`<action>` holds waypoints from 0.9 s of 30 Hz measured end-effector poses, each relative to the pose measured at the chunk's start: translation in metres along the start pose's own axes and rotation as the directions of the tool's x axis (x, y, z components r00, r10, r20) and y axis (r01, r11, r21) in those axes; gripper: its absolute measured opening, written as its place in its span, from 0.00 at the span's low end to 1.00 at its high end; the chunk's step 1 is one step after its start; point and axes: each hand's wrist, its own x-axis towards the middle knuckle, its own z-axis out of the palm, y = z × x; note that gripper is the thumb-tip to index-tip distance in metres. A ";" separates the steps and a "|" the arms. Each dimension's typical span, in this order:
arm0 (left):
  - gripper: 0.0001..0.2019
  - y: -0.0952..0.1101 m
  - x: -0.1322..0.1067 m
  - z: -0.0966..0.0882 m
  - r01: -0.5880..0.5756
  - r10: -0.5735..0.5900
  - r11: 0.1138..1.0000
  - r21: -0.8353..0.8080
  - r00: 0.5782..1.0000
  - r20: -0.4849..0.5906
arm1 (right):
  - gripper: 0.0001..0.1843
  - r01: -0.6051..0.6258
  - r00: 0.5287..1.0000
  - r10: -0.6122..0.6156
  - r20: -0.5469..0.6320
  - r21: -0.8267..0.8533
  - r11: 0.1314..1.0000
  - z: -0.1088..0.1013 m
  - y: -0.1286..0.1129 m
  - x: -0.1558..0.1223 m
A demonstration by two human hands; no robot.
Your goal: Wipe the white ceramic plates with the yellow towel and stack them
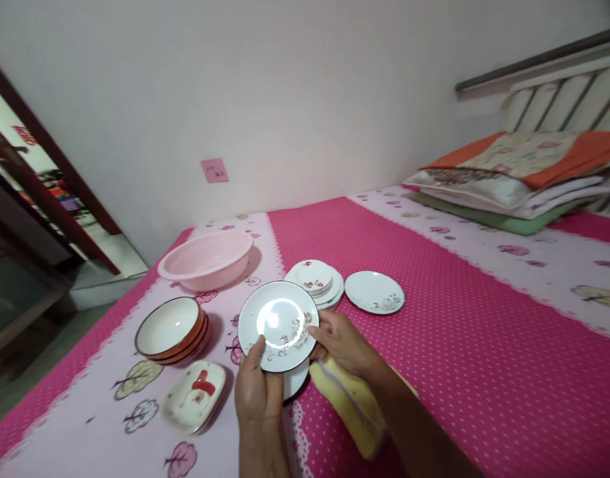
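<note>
Both my hands hold a white plate (273,312) with a dark rim and a floral print, tilted toward me. My left hand (259,385) grips its lower left edge, thumb on top. On the right edge, my right hand (342,342) has its thumb over the flowers, with a yellow cloth (352,401) hanging beneath that hand. Part of another white plate (295,380) shows below the held one. Behind it stands a stack of small white plates (312,275) with red flowers, on larger plates. A single floral plate (372,289) lies to the right.
Stacked orange-brown bowls (170,328) and a squarish dish (195,398) with a red figure stand on the left. A pink basin (208,259) sits behind them. Folded bedding (514,172) is piled at the far right of the pink bed cover (464,318), against the wall (324,99).
</note>
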 end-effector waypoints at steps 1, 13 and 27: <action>0.17 0.001 -0.003 0.003 -0.018 0.018 1.000 0.016 1.000 0.025 | 0.13 0.015 0.999 -0.014 -0.031 0.010 1.000 -0.001 0.000 0.001; 0.25 -0.008 -0.009 0.006 0.025 -0.103 0.980 0.195 0.909 0.403 | 0.18 0.094 0.785 -0.075 -0.615 -0.001 0.996 -0.111 -0.001 -0.013; 0.24 -0.017 -0.007 0.007 0.040 -0.157 0.955 0.294 0.909 0.386 | 0.15 -0.082 0.522 0.016 -0.853 -0.032 0.996 -0.177 0.057 -0.013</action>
